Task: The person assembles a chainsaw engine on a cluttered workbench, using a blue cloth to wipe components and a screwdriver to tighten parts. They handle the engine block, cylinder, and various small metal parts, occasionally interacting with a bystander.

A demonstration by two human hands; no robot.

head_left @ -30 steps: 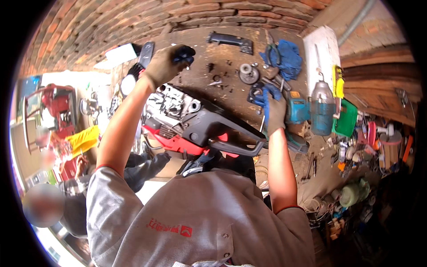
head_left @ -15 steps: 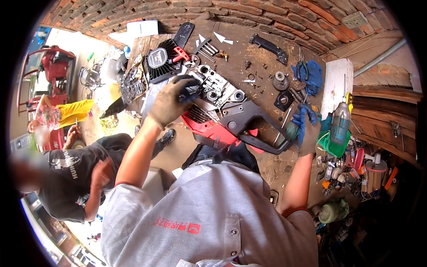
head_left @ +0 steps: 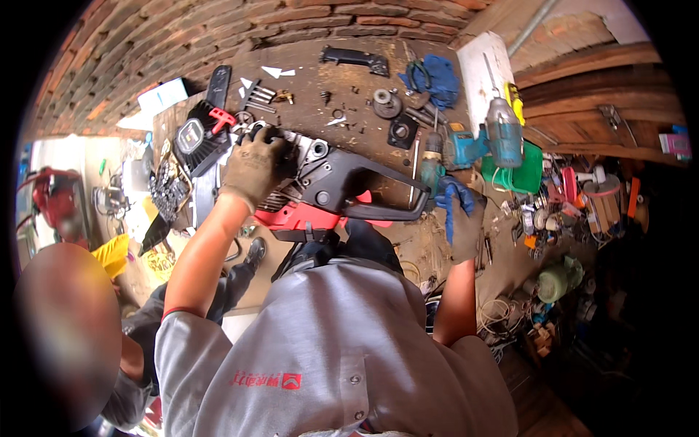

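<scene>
My left hand [head_left: 256, 166], in a tan glove with dark fingers, is closed over the metal engine housing [head_left: 295, 149] of a red and black chainsaw [head_left: 298, 218]; what its fingertips hold is hidden. My right hand [head_left: 460, 215], in a tan and blue glove, is curled at the lower end of an upright teal drill [head_left: 432, 171], right of the saw's rear handle [head_left: 411, 200], and appears to grip it. Small screws, a round metal part [head_left: 386, 102] and a square black part [head_left: 400, 131] lie beyond the saw. A black starter cover [head_left: 196, 137] with a red pull is at left.
The wooden bench [head_left: 291, 62] backs onto a brick wall. At right are a blue cloth [head_left: 440, 80], bottle [head_left: 502, 138], green container [head_left: 531, 175] and tool clutter [head_left: 582, 197]. A co-worker [head_left: 135, 364] is close at lower left, near a red machine [head_left: 58, 204].
My left hand has come down onto the engine housing from higher up. My right hand has moved toward me, and the drill now stands out beside it. The co-worker has shifted.
</scene>
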